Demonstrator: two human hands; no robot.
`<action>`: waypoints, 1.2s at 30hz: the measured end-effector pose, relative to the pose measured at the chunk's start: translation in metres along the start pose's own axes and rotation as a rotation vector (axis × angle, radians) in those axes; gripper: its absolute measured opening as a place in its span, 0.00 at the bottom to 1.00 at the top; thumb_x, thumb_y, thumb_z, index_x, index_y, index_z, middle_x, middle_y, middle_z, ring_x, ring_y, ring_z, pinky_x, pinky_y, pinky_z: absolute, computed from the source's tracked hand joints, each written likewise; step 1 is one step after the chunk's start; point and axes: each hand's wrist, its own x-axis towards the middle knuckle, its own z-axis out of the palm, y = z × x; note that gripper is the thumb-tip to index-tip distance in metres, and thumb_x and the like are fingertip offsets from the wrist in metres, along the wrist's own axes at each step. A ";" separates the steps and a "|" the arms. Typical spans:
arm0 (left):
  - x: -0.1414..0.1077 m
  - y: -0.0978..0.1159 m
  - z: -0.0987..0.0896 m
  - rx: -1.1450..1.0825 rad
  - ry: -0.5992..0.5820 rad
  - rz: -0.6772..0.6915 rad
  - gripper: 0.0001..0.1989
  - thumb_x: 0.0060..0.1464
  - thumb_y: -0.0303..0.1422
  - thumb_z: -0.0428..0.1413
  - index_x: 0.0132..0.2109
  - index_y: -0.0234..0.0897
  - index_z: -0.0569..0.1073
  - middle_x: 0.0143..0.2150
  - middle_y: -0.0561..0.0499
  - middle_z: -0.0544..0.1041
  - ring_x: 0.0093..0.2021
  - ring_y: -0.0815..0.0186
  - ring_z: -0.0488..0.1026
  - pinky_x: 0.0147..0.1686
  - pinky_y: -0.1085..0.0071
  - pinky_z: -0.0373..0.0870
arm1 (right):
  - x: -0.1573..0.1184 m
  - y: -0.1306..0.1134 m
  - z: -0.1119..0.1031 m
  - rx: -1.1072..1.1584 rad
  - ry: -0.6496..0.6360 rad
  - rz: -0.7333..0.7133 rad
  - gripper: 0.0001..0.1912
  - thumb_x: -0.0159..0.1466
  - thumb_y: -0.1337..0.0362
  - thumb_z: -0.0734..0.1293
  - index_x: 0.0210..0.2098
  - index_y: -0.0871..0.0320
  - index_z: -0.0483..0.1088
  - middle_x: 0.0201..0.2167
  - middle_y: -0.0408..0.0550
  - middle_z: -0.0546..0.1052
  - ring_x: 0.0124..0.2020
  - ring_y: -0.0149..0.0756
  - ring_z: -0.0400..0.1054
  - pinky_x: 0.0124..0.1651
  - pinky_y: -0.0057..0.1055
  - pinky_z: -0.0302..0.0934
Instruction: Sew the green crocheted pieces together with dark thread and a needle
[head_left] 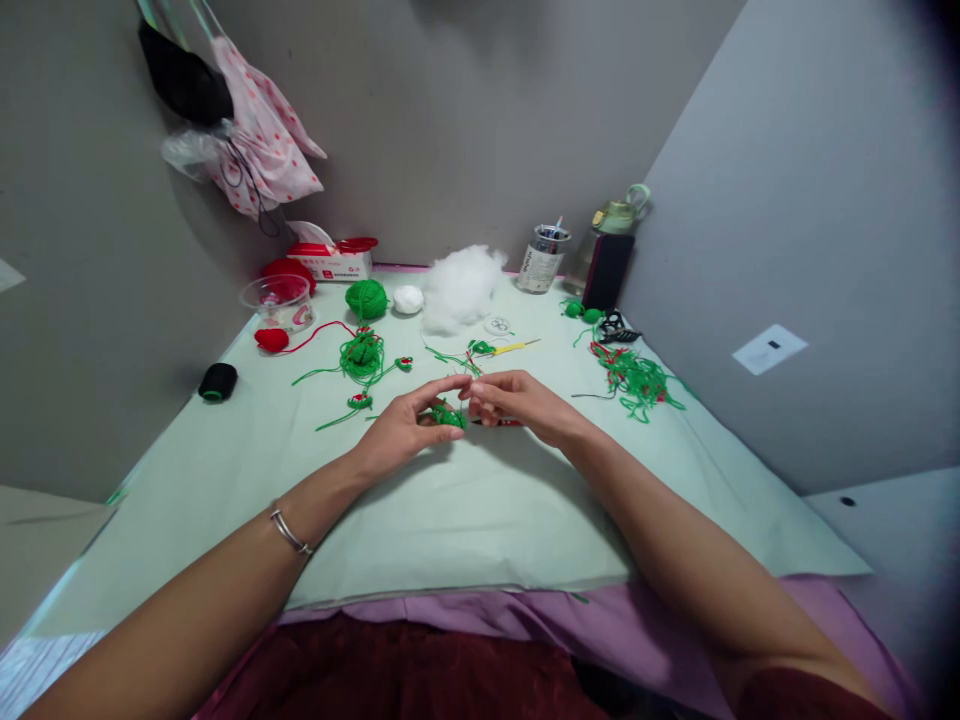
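My left hand (409,425) is curled round a small green crocheted piece (448,415), gripped between the thumb and fingers. My right hand (514,402) meets it from the other side, its thumb and index finger pinched together by the left fingertips. A thin line runs down from the pinch to the piece; whether it is yarn or a needle is too small to tell. Under the right hand a red and dark object (499,423) lies partly hidden. Just beyond the hands are loose green strands and a yellow-handled crochet hook (514,347).
Left of the hands lie tangled green yarn (361,355), small red-and-green pieces (360,401) and a black thread spool (217,381). White stuffing (465,288), a green yarn ball (367,299) and a pen jar (544,260) stand behind. A green yarn heap (641,382) lies right.
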 end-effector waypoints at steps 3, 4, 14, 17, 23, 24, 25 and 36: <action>0.000 0.001 0.001 0.034 0.020 -0.012 0.35 0.50 0.34 0.66 0.65 0.48 0.70 0.58 0.46 0.75 0.43 0.65 0.69 0.44 0.67 0.68 | 0.002 0.001 0.004 0.027 0.003 -0.005 0.19 0.59 0.47 0.72 0.34 0.59 0.76 0.26 0.43 0.73 0.25 0.27 0.62 0.30 0.26 0.54; 0.000 0.001 0.001 0.043 0.026 -0.016 0.35 0.50 0.34 0.66 0.65 0.47 0.70 0.58 0.46 0.75 0.42 0.65 0.69 0.44 0.66 0.68 | 0.003 0.002 0.007 0.035 0.005 -0.018 0.18 0.58 0.49 0.73 0.33 0.59 0.76 0.24 0.42 0.71 0.24 0.27 0.60 0.30 0.26 0.52; 0.001 0.002 0.002 0.075 0.070 -0.013 0.37 0.50 0.32 0.66 0.67 0.46 0.67 0.63 0.46 0.71 0.43 0.65 0.68 0.47 0.64 0.68 | -0.006 -0.011 0.005 0.013 0.069 -0.038 0.14 0.60 0.54 0.70 0.31 0.60 0.74 0.24 0.41 0.70 0.24 0.26 0.59 0.28 0.25 0.50; 0.000 0.003 0.002 0.069 0.095 -0.018 0.38 0.49 0.31 0.66 0.67 0.47 0.67 0.60 0.46 0.72 0.41 0.66 0.67 0.47 0.64 0.68 | -0.008 -0.012 -0.003 -0.185 0.087 -0.062 0.18 0.64 0.52 0.67 0.39 0.62 0.76 0.27 0.43 0.71 0.26 0.27 0.61 0.28 0.26 0.54; 0.000 -0.001 0.004 0.019 0.057 -0.030 0.42 0.48 0.33 0.67 0.70 0.43 0.63 0.48 0.47 0.75 0.41 0.65 0.67 0.45 0.64 0.68 | -0.001 0.005 0.007 -0.528 0.038 -0.393 0.14 0.67 0.66 0.64 0.50 0.55 0.77 0.40 0.48 0.76 0.34 0.30 0.67 0.38 0.29 0.61; 0.001 -0.001 0.003 0.011 0.045 -0.032 0.42 0.49 0.33 0.67 0.70 0.44 0.62 0.46 0.47 0.75 0.41 0.65 0.67 0.45 0.64 0.67 | 0.000 0.007 0.009 -0.597 0.051 -0.438 0.13 0.67 0.68 0.64 0.47 0.54 0.78 0.40 0.48 0.76 0.36 0.31 0.67 0.40 0.29 0.60; 0.001 -0.002 0.003 0.007 0.038 -0.037 0.43 0.49 0.34 0.67 0.70 0.44 0.62 0.44 0.48 0.75 0.40 0.65 0.67 0.44 0.65 0.67 | 0.001 0.008 0.011 -0.645 0.069 -0.460 0.12 0.67 0.69 0.64 0.43 0.55 0.79 0.39 0.48 0.76 0.36 0.31 0.68 0.41 0.30 0.60; 0.003 -0.002 0.000 0.036 0.084 -0.072 0.41 0.48 0.32 0.67 0.68 0.44 0.65 0.51 0.46 0.75 0.39 0.66 0.66 0.43 0.64 0.66 | -0.009 -0.012 0.001 -0.195 0.134 -0.217 0.12 0.64 0.58 0.67 0.38 0.60 0.78 0.28 0.45 0.75 0.25 0.29 0.63 0.27 0.27 0.58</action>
